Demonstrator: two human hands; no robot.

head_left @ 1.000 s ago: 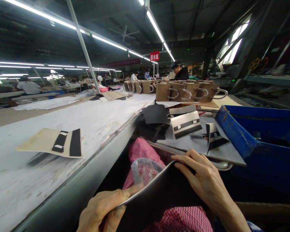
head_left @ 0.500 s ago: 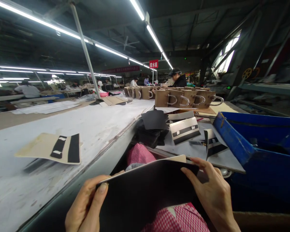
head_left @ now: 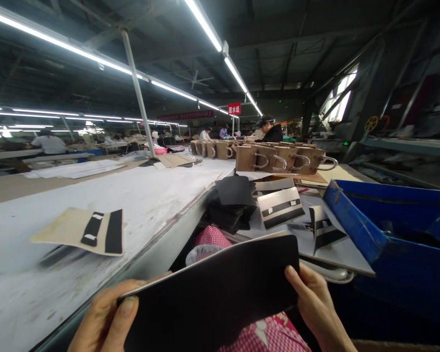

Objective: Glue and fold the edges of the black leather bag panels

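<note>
A wide black panel (head_left: 212, 288) with a pale back edge is held up in front of me, its black face toward the camera. My left hand (head_left: 108, 308) pinches its left end, thumb on the black face and fingers behind. At the other end my right hand (head_left: 311, 296) grips the side edge, thumb in front; the rest of its fingers are partly hidden behind the panel. Beyond the panel lies a stack of black pieces (head_left: 229, 210). Beside that stack is a cream panel with black strips (head_left: 281, 207). Another cream panel (head_left: 78, 230) rests on the table to the left.
A long white-topped table (head_left: 143, 205) runs along my left. On the right stands a blue bin (head_left: 399, 254), with a dark-striped piece (head_left: 324, 227) near it. Brown bags with wrapped handles (head_left: 278, 159) line the far end, where a person (head_left: 271, 131) sits.
The panel has shifted left and its right corner has come into full view. My left hand has moved left and down; my right hand now holds lower on the side edge.
</note>
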